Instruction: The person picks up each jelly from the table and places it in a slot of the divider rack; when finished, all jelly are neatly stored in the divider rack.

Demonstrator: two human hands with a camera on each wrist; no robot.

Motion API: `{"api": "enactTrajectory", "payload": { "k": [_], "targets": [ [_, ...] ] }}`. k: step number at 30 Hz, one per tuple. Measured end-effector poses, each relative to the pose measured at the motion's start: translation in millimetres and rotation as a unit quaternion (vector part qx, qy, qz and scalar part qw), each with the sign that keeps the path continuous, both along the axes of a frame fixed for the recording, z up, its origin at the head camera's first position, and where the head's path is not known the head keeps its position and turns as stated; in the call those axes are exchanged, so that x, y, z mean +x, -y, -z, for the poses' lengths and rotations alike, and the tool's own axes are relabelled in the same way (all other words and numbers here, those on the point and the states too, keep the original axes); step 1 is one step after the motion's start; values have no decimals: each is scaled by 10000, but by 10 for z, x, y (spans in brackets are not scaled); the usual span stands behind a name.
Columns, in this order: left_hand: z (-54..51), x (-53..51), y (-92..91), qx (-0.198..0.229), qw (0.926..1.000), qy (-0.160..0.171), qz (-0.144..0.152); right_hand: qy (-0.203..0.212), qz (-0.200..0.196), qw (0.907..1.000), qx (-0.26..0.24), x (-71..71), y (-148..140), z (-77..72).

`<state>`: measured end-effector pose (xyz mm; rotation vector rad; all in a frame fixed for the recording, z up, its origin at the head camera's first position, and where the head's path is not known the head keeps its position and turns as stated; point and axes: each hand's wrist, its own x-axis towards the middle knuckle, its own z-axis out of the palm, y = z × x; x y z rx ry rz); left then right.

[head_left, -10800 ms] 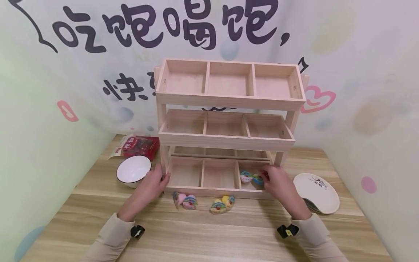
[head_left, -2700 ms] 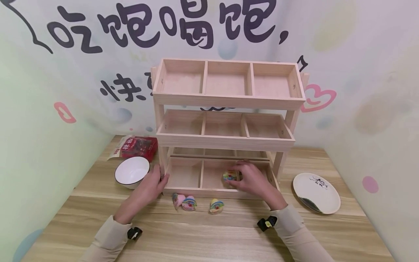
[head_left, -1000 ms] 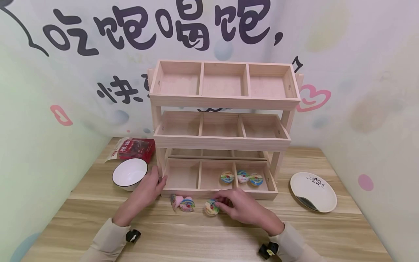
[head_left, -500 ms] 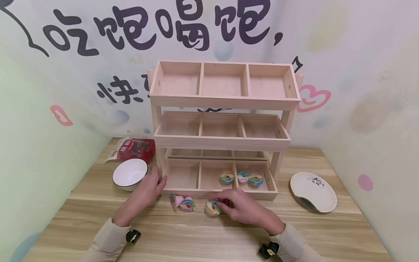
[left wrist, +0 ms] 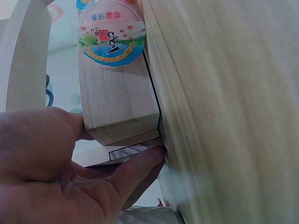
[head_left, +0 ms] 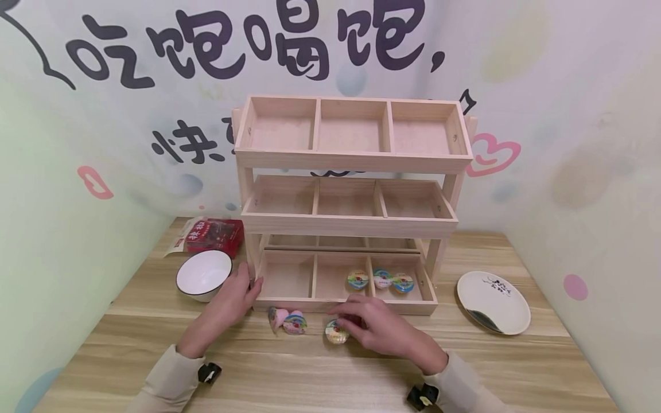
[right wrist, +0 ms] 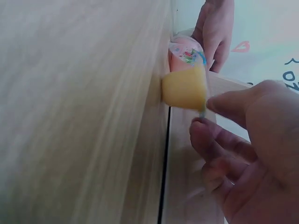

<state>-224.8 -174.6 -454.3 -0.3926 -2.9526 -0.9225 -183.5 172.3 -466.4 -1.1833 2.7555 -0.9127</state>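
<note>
My left hand (head_left: 233, 295) grips the lower left corner of a three-tier wooden rack (head_left: 343, 226); the left wrist view shows its fingers curled round the wooden end. In front of the bottom tier, my right hand (head_left: 377, 324) pinches the lid edge of a yellow jelly cup (right wrist: 184, 88), which stands on the table with its lid up. Two pink jelly cups (head_left: 294, 323) lie to its left, tilted against each other. One yellow jelly cup (head_left: 357, 280) sits in the bottom tier's middle compartment. White and blue-lidded jelly cups (head_left: 403, 283) are in the right compartment.
A white bowl (head_left: 204, 274) stands left of the rack, close to my left forearm. Behind it lies a red snack package (head_left: 217, 236). On the right is a white plate (head_left: 496, 301) with a dark leaf-like patch. A printed wall covering rises behind the rack.
A yellow jelly cup has gone from the table into the middle compartment. My right hand has come back to the other yellow cup, which has tipped from leaning to upright. The left hand stays put.
</note>
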Motion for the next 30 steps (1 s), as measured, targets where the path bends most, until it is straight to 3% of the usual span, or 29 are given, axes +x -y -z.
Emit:
{"api": "enactTrajectory", "payload": {
  "k": [4, 10, 21, 30],
  "targets": [
    [2, -1, 0, -11, 10000, 30, -25, -326, 225, 9983, 423, 44, 30, -44],
    [1, 1, 2, 2, 10000, 36, -11, -668, 155, 9946, 775, 67, 47, -43],
    [-8, 8, -2, -13, 10000, -36, -13, -500, 29, 9967, 632, 46, 46, -33],
    [-5, 7, -4, 16, 10000, 6, 2, -371, 84, 9989, 262, -17, 105, -110]
  ]
}}
